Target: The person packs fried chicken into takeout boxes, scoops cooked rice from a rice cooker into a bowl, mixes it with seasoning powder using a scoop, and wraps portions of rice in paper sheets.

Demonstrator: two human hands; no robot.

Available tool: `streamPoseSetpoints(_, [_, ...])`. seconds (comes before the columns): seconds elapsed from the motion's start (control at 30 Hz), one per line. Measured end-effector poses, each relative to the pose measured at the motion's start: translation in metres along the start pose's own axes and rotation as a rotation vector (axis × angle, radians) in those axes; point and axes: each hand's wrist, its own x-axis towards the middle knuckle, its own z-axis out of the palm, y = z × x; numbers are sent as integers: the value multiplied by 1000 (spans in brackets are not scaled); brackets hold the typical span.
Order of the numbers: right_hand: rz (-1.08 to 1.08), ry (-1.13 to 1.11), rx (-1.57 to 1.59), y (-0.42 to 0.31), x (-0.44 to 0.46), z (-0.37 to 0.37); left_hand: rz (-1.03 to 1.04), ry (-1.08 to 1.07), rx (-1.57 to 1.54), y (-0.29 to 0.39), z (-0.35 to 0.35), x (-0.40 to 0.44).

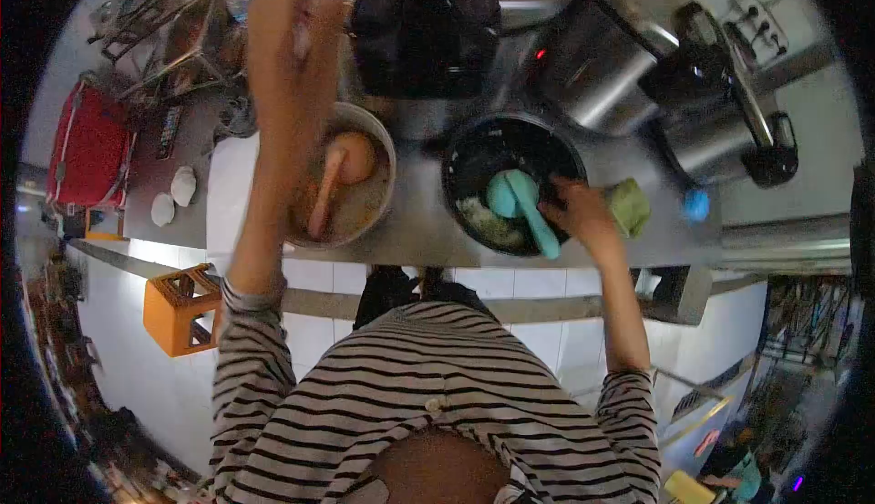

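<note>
My left hand [296, 21] is raised at the upper left, smeared by motion, so its fingers and anything in them cannot be made out. Below that forearm stands a metal pot [390, 176] with an orange ladle [351, 162] resting in its contents. My right hand [583, 216] reaches over the right rim of a black pot [469, 149], fingers apart beside the handle of a turquoise ladle [512, 194]. That ladle lies in the pot over some pale food, its handle crossing the near rim. A green, crumpled-looking item [629, 207] sits just right of this hand.
A black container [424, 35] and steel cookers [597, 66] line the back of the steel counter [419, 221]. A white sheet [232, 194], two white pieces [183, 187] and a red bag [93, 149] are leftward. An orange stool [180, 311] stands below.
</note>
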Motion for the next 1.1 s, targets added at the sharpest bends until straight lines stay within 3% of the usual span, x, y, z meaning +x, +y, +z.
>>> streamPoseSetpoints(0.03, [7,34,11,-13,5,-36,158,8,18,-20,1,21])
streamPoseSetpoints(0.13, [38,450,327,-61,42,-155,23,-276,-96,-28,28,45])
streamPoseSetpoints(0.2, [-326,828,40,-76,95,-198,-166,-410,-212,-15,34,45])
streamPoseSetpoints(0.3, [-624,791,-317,-98,216,-202,-327,-579,-485,-18,26,43])
streamPoseSetpoints(0.37, [-519,643,8,-99,269,-183,-333,-496,-587,-22,35,38])
streamPoseSetpoints(0.47, [-754,721,249,-65,263,-201,-375,-485,-599,-26,39,44])
streamPoseSetpoints(0.53, [-312,801,126,-26,251,-228,-423,-494,-573,-25,38,45])
streamPoseSetpoints(0.6, [-306,651,557,-28,194,-256,-454,-499,-553,-23,35,45])
streamPoseSetpoints(0.67, [-173,734,529,-15,159,-270,-548,-520,-608,-22,31,50])
streamPoseSetpoints(0.8, [-141,854,570,0,106,-279,-616,-467,-703,-11,36,48])
streamPoseSetpoints(0.9, [-168,861,643,14,90,-270,-910,-729,-851,-10,25,60])
streamPoseSetpoints(1.0, [-201,798,687,11,91,-257,-990,-823,-960,-8,10,74])
streamPoseSetpoints(1.1, [-241,777,763,24,106,-238,-830,-837,-759,-22,18,70])
